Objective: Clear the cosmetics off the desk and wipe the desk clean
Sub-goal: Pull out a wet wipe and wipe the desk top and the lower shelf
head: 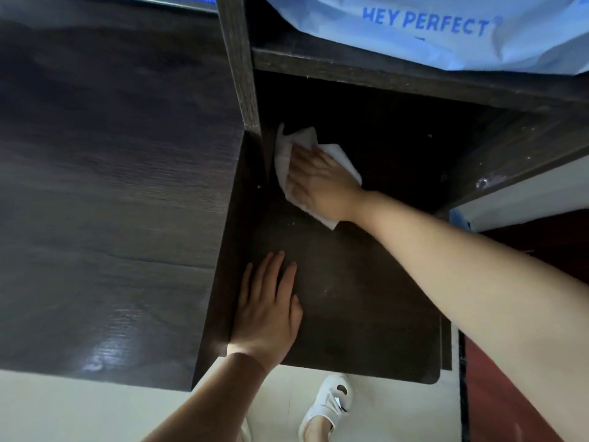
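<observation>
Far left: raised dark wood-grain tabletop [105, 202], bare, no cosmetics in view anywhere; clearing looks done, wiping in hand.

Step down to a lower dark tabletop [366, 314] recessed beside it. Left hand [267, 314] lies flat on it near the front edge, palm down, fingers spread, gripping nothing. Likely bracing the body for the forward reach.

Further back: right hand [318, 183] pressed flat on a white wipe [283, 157], fingers extended over it, the grip no more than palm and fingers pinning the sheet to the surface. The wipe sits in the rear left corner of the lower tabletop, its edge riding up against the upright divider panel [245, 74]. Corner placement suggests dust collects there; pale specks show on the surface right of the hand.

Above, right: shelf [382, 74] overhanging the recess, holding a light blue plastic bag [430, 30] printed "HEY PERFECT". Contents not visible.

Bottom: white shoe [331, 406] on pale floor.
</observation>
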{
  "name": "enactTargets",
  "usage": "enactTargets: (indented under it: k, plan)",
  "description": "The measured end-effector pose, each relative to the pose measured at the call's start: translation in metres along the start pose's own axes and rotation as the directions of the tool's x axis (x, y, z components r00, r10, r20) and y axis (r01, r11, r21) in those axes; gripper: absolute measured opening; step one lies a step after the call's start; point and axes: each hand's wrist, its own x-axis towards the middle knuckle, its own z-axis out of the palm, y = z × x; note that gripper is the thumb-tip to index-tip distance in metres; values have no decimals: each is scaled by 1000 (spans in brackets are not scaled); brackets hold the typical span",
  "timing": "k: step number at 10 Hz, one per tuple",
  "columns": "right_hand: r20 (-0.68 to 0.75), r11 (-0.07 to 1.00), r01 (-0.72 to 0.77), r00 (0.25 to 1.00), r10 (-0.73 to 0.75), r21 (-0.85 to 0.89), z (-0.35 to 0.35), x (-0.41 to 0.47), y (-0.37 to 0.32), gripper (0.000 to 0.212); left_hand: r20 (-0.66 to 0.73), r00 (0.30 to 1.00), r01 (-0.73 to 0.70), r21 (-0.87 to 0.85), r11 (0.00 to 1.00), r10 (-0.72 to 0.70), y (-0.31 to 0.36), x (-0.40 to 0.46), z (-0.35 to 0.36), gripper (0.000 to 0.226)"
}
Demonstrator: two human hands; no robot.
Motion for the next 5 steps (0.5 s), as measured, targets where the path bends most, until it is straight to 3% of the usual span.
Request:
enactTargets:
  k: [1,2,3,4,5]
  plan:
    - [-47,986,-134,990,130,-98,-14,5,41,72,4,1000,5,8,1000,-5,0,1,1,45]
    - [128,998,-62,990,60,17,-25,31,1,66,2,1000,2,8,1000,-2,-1,1,3,45]
    - [332,995,76,939,-94,68,-15,25,-28,89,6,1000,-2,25,1000,1,0,1,1,45]
    - [-99,980,-192,978,185,-60,-14,11,-26,81,7,1000,-1,35,999,1,0,1,0,45]
    - [-21,981,-191,981,191,3,-8,8,-34,44,-6,1000,-9,24,1000,9,0,1,0,45]
